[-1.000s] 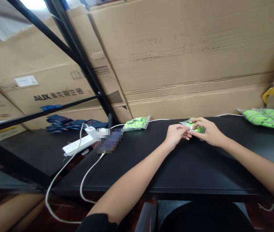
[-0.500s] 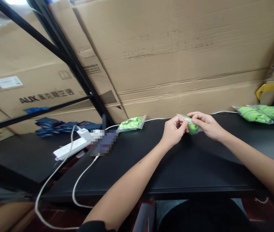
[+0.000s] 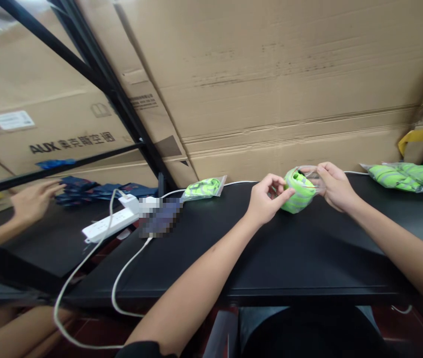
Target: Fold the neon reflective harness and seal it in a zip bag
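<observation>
A clear plastic bag (image 3: pixel 321 189) with a rolled lime-green and grey striped fabric bundle (image 3: pixel 296 199) in it is held above the black tabletop. My right hand (image 3: pixel 337 186) pinches the bag's right edge between thumb and fingers. At the bundle's left side is my left hand (image 3: pixel 265 199), its fingers curled and the thumb apart from them, the thumb tip against the bag. The bag's mouth gapes towards the right hand, and some of the fabric shows through it. Fingers behind the bag are partly hidden.
Another bagged green bundle (image 3: pixel 204 189) lies left; several more green bags (image 3: pixel 401 176) lie right. A white power strip (image 3: pixel 110 226) and cable (image 3: pixel 116 288) are at left. Beyond a black metal frame (image 3: pixel 122 114), another person's hand (image 3: pixel 34 199) reaches dark blue packets (image 3: pixel 79 191). Cardboard (image 3: pixel 271 74) stands behind.
The bag has turned and spread, showing more green bundle. My right hand has shifted right, drawing the bag's edge, and my left hand's pinch has loosened. Another person's hand has appeared at left.
</observation>
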`<state>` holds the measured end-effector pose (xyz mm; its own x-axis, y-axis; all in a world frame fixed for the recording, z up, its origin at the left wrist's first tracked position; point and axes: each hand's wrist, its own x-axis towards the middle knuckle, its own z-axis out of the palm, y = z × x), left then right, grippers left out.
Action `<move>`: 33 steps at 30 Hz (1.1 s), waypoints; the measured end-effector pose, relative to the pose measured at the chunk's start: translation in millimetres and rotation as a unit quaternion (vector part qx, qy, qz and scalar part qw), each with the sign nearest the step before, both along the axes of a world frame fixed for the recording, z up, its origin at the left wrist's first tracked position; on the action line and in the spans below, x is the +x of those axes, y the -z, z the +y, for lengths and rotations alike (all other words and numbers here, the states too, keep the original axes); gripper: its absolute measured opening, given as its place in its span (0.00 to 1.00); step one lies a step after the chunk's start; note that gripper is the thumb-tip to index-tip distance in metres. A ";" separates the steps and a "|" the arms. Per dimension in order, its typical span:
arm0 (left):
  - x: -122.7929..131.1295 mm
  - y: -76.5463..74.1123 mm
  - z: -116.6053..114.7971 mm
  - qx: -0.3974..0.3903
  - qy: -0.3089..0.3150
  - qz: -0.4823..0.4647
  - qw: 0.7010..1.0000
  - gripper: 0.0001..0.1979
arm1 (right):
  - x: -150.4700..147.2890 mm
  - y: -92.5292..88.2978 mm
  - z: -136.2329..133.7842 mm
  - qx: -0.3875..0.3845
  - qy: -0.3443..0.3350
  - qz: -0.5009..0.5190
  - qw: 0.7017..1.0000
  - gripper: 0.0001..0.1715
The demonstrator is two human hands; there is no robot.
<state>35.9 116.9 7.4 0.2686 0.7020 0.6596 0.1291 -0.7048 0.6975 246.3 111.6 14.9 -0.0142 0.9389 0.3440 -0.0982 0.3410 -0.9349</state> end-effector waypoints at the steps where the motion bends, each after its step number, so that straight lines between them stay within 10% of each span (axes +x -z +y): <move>1: -5.1 1.7 5.1 0.017 -0.030 0.016 0.999 0.19 | -0.6 -0.7 -1.7 0.000 0.001 0.004 1.000 0.20; 5: -25.6 10.2 24.6 -0.035 0.012 0.101 0.994 0.44 | -3.8 -2.2 -7.7 0.015 -0.002 0.021 1.000 0.19; 9: -30.6 15.0 28.7 -0.107 0.133 0.153 0.973 0.27 | -7.6 -3.1 -11.9 0.045 -0.021 -0.003 0.999 0.18; 14: -24.7 13.3 24.6 -0.053 0.070 0.155 0.984 0.19 | 2.5 -9.5 -21.8 0.198 0.038 -0.134 0.970 0.12; 19: -28.0 13.2 28.7 0.019 -0.001 0.194 0.981 0.15 | 15.6 -17.5 -29.3 0.328 0.047 -0.358 0.873 0.10; 28: -32.0 16.3 36.3 0.081 0.006 0.244 0.966 0.13 | 24.7 -16.3 -20.8 0.270 0.015 -0.496 0.825 0.40; 33: -31.5 14.7 33.0 0.109 0.017 0.275 0.955 0.11 | 27.3 -12.5 -16.5 0.239 0.030 -0.534 0.810 0.36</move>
<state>4.4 150.0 -7.3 0.6367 0.5485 0.5419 0.4089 -0.8360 0.3658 273.6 95.1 27.4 -0.5035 0.7119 0.4897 0.7101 0.6638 -0.2349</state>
